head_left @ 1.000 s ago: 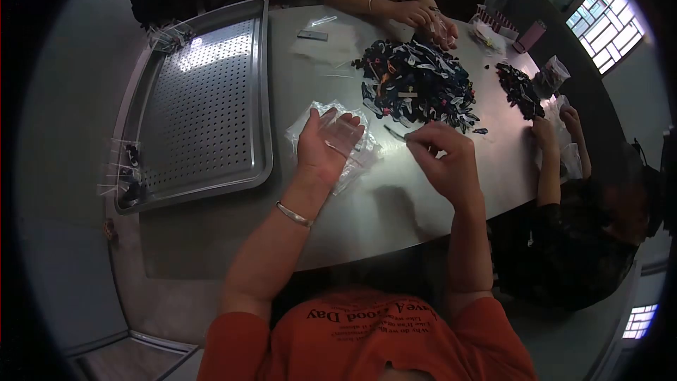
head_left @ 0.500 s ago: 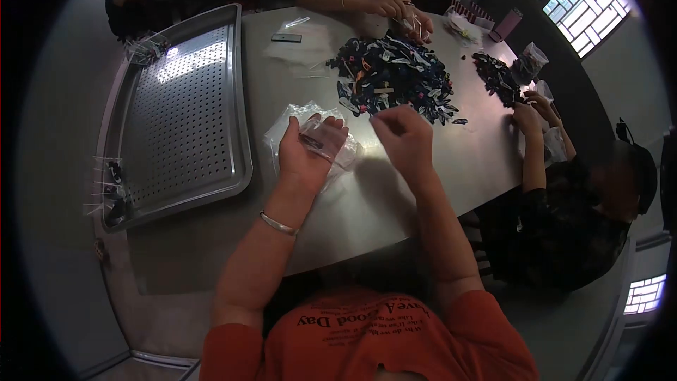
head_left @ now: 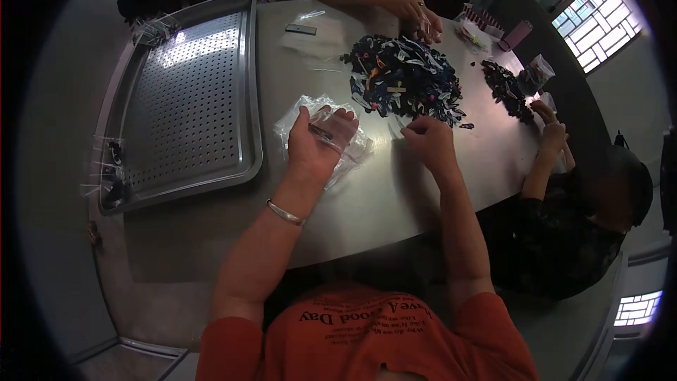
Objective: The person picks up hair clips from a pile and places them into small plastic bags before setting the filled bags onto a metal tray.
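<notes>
My left hand [head_left: 314,144] is turned palm up, thumb apart, with a small clear plastic bag [head_left: 337,135] lying across its fingers. Inside that bag is a small dark piece [head_left: 321,132]. Under the hand, a stack of clear plastic bags [head_left: 293,116] rests on the metal table. My right hand [head_left: 436,148] is closed in a pinch at the near edge of the heap, and a thin pale piece [head_left: 398,124] shows at its fingertips. Dark, white, orange and red small pieces make up the heap [head_left: 416,70]; their exact kind is too small to tell.
A perforated metal tray [head_left: 190,99] fills the table's left side, with small filled bags on its rim. A dark flat bar [head_left: 301,29] lies on plastic sheets. Two co-workers sit across and to the right, near a smaller dark heap [head_left: 504,88], a tub [head_left: 537,74] and a pink bottle [head_left: 517,35].
The whole view has shifted a little. My right hand has moved slightly right, and a pale piece now shows at its fingertips. My left hand still holds the bag palm up.
</notes>
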The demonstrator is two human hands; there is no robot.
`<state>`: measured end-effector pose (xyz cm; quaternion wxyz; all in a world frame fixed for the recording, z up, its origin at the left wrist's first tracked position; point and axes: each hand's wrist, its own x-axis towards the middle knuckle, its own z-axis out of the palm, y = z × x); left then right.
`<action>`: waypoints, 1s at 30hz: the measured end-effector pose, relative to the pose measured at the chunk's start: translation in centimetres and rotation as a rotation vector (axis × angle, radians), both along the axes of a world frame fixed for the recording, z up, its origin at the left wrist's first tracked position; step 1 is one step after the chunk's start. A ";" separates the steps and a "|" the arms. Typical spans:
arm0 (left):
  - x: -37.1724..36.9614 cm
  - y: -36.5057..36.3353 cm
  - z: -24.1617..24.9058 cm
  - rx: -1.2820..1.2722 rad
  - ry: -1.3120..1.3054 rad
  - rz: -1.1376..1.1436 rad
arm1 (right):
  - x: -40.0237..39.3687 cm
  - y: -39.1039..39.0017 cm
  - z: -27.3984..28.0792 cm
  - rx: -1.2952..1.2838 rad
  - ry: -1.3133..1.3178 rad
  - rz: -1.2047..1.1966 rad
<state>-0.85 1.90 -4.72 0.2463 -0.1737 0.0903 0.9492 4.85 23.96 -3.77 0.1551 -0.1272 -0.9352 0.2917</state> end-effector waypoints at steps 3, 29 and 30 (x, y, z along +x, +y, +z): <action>-0.1 0.1 -0.5 -0.002 0.018 0.001 | 2.5 -2.2 3.0 -0.233 0.025 0.071; -0.2 0.1 -1.0 -0.040 0.082 0.018 | -5.8 -4.0 -1.0 0.403 0.155 0.294; -0.2 0.0 -1.0 -0.037 0.090 0.009 | -6.0 -4.1 -1.1 0.465 0.060 0.249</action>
